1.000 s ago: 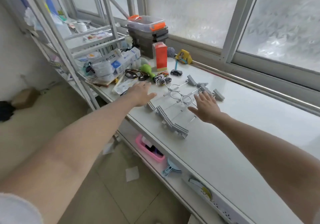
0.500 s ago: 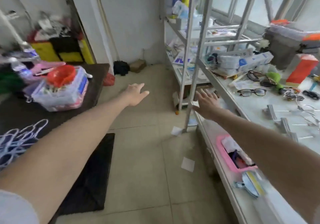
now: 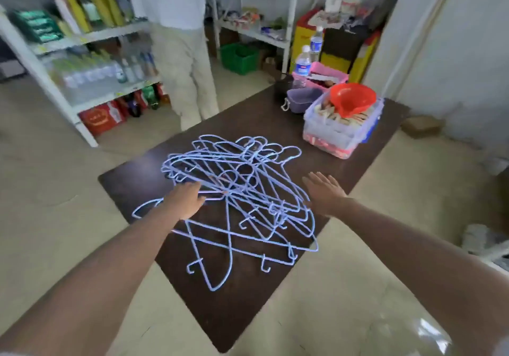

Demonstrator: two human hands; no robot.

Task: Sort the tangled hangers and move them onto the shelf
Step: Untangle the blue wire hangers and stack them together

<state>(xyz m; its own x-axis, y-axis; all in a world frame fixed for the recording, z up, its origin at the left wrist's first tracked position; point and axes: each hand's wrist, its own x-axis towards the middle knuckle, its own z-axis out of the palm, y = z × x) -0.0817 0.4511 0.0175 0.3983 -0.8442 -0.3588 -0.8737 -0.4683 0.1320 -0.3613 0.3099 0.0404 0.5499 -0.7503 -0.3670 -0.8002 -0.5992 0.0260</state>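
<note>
Hangers (image 3: 237, 190), thin blue wire ones, lie tangled in a heap mid-way along the dark table (image 3: 132, 179). Left hand (image 3: 184, 200) rests fingers-down on the heap's near-left edge, probably seeking one frame; right hand (image 3: 325, 190) hovers spread open beside it.

Two bare forearms, left hand (image 3: 184, 200), right hand (image 3: 325, 193), no rings

This looks like a small shop storeroom: white metal shelves (image 3: 91, 36) carry bottled drinks (image 3: 93, 73), a green crate (image 3: 238, 58) stands on the floor, and storage boxes (image 3: 341, 127) sit on a dark worktop (image 3: 132, 182).
</note>
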